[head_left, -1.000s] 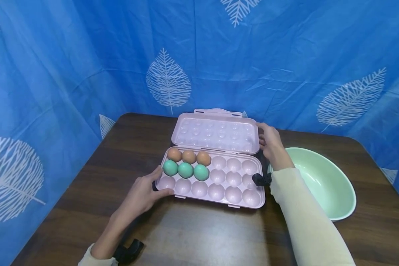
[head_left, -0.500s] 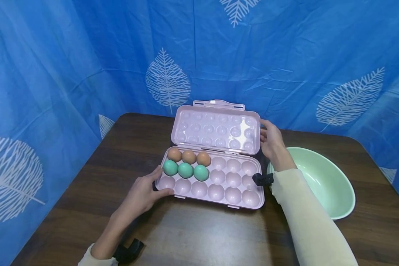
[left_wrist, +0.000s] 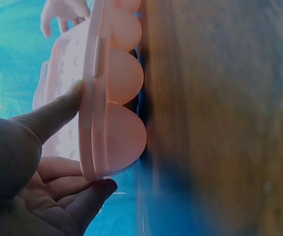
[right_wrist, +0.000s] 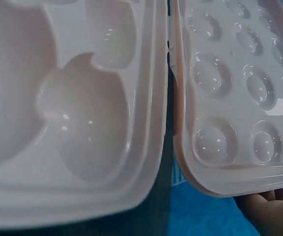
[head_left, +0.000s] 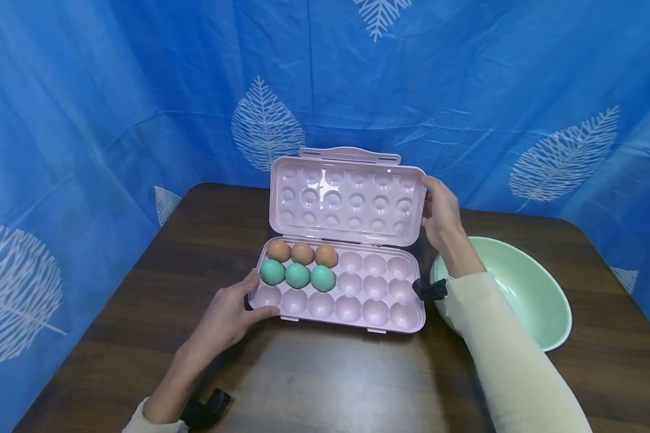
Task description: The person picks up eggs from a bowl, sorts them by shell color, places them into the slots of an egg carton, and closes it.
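Note:
A pale pink plastic egg box lies open on the table. Its tray (head_left: 375, 287) holds three brown eggs (head_left: 302, 253) in the back row and three green eggs (head_left: 297, 275) in the middle row, all at the left end. My left hand (head_left: 224, 319) grips the tray's front left corner, with the thumb (left_wrist: 57, 110) along the front rim and the fingers at the left end. Raised on its hinge and leaning back, the lid (head_left: 346, 201) is held at its right edge by my right hand (head_left: 441, 213). In the right wrist view, that hand's fingers (right_wrist: 259, 201) partly hide behind the lid.
A light green bowl (head_left: 525, 294) stands right of the egg box, partly behind my right forearm. The wooden table (head_left: 325, 385) ends at the back against a blue curtain (head_left: 455, 72) with white leaf prints.
My right hand has raised the lid from lying far back to a steeper tilt. The left hand keeps its grip on the tray corner. The head view has shifted slightly.

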